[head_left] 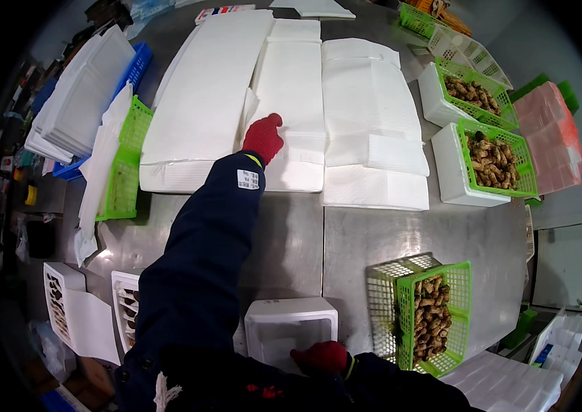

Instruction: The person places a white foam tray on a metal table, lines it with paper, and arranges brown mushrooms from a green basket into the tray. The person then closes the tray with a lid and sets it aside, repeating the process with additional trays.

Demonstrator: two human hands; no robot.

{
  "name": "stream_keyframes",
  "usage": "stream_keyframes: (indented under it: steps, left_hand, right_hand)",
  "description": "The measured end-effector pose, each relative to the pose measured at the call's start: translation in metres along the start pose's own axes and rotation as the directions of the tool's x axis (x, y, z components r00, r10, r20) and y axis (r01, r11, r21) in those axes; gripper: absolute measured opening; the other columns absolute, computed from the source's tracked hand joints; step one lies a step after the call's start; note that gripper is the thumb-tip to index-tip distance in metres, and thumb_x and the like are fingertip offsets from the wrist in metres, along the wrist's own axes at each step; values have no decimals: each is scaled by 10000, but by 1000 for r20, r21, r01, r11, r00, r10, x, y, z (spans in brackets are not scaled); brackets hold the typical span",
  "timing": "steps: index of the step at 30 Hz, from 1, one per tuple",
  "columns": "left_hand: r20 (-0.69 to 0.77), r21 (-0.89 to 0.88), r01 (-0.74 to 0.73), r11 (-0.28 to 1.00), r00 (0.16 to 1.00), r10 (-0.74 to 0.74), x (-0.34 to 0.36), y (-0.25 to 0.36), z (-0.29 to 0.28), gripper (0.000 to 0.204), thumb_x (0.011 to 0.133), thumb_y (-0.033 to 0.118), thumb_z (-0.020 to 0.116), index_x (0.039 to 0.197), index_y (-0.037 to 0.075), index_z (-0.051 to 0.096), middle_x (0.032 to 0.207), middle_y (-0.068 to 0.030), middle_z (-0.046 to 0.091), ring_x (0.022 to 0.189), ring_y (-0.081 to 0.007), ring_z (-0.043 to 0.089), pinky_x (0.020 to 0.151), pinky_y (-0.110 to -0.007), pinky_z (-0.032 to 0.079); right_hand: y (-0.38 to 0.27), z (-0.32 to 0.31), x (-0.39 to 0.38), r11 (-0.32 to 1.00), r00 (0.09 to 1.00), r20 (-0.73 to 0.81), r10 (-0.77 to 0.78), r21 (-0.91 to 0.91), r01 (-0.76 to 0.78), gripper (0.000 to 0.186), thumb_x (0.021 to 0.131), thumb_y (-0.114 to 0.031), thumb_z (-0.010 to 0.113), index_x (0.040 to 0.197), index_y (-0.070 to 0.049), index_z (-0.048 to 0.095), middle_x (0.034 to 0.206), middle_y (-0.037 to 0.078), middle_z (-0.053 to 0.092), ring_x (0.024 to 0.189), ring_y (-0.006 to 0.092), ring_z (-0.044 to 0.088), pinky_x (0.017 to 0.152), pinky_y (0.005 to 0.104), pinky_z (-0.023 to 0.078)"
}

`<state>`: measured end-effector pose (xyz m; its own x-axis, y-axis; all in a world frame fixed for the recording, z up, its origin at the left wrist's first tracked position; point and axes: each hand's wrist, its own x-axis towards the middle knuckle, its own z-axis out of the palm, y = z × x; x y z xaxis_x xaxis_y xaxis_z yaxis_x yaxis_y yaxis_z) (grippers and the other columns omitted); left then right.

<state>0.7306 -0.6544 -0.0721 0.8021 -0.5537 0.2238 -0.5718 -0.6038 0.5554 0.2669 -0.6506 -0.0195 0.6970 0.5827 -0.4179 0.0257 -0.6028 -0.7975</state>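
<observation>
Left glove [263,139]: on white sheets [296,93], pinch unclear to us.
Right glove [323,358]: at foam box [291,308], hold unclear.
Sheet step: likely fetching; next calls for separating one.

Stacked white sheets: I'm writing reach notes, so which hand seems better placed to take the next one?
Probably the left hand: it is right at the stacked white sheets, arm extended, while the right hand is down at the white foam box, near the body.

Red-gloved hands [263,139], navy sleeve [212,233], white sheets [294,89], green basket [461,302], brown produce [432,317]
</observation>
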Motion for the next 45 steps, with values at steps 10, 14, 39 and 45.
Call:
stream_keyframes:
  steps: [10, 14, 39, 45]
  left_hand:
    - [385, -843, 398, 363, 916, -109, -93, 116, -134, 461, 734, 40, 583, 1187, 13, 504, 791, -38, 595, 696, -127, 550, 640, -258, 459]
    - [406, -893, 405, 194, 913, -40, -173, 169, -160, 458, 752, 36, 578, 1201, 23, 493, 881, -62, 615, 818, -167, 594, 738, -300, 494]
    - [-249, -197, -202, 959, 957, 150, -295, 114, -121, 249, 656, 44, 658, 871, 168, 658, 1021, -43, 650, 1066, -281, 565, 1015, -491, 292]
    - [-661, -12, -370, 929, 700, 270, -371, 140, -240, 366, 679, -51, 592, 1021, 74, 633, 1085, -90, 651, 1113, -296, 568, 1058, -502, 267]
  right_hand:
    - [-27, -6, -8, 999, 888, -460, -3, -34, -15, 419, 836, -269, 628, 1206, -93, 539, 794, 89, 651, 732, 268, 634, 625, 372, 508]
    - [-24, -22, -8, 464, 665, -655, 359, 743, 482, 596, 848, -260, 635, 1361, -97, 380, 1211, 91, 566, 1054, 229, 581, 841, 357, 490]
    - [-181, -80, -320, 577, 363, -929, -71, 258, 775, 569, 951, -374, 406, 1401, -35, 322, 1383, 172, 422, 1228, 333, 460, 1013, 454, 390]
    - [-46, -49, -354, 995, 16, -1000, -8, -9, -104, 389, 896, -82, 550, 1264, 22, 476, 1248, 168, 529, 1090, 233, 557, 900, 343, 476]
